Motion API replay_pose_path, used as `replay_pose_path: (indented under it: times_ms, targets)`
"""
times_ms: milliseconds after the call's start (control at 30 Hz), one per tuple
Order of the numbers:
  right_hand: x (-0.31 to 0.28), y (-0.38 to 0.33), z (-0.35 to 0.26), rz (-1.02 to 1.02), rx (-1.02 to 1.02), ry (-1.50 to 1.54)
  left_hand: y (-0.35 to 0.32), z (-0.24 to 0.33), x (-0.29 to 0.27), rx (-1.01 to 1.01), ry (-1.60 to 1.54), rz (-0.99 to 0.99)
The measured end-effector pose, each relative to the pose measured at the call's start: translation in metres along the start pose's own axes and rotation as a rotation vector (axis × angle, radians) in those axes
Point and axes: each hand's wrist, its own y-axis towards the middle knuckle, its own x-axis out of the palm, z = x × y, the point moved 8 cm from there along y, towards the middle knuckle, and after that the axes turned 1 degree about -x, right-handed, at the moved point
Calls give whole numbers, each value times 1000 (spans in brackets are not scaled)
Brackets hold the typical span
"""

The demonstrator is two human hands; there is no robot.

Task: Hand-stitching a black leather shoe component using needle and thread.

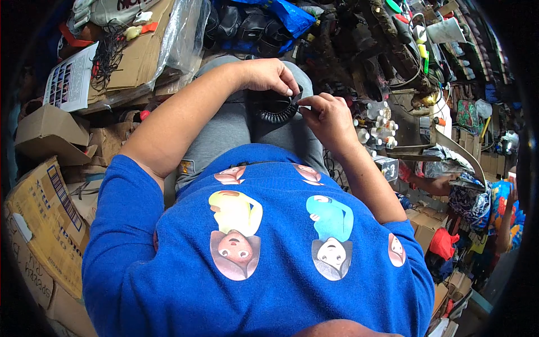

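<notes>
Above my lap, a black ribbed band (pixel 278 117) hangs curved in a loop, its ridges along the lower side. I cannot make out exactly what kind of thing it is. My left hand (pixel 270 77) pinches its upper end between thumb and fingertips, with the wrist bent over. My right hand (pixel 330 119) is closed at the band's right side, thumb and forefinger pressed together on it. The two sets of fingertips almost meet. Grey trousers (pixel 216 132) on my legs lie beneath the band.
At the left are flattened cardboard (pixel 137 62), a printed sheet (pixel 70 76) and an open carton (pixel 50 132). Black bags on a blue sheet (pixel 289 17) lie ahead. Small capped bottles (pixel 379 126) cluster right of my right hand. Another person's arm (pixel 432 184) shows farther right.
</notes>
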Motion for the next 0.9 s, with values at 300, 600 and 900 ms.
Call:
replay_pose_path:
  times_ms: [300,600,900]
  targets:
    - [41,4,64,-331,282,746,5,4,4,62,117,-65]
    - [59,7,78,-403,344,971,8,6,3,62,167,-32]
    - [29,9,44,-126,110,528,-34,19,-14,246,546,459]
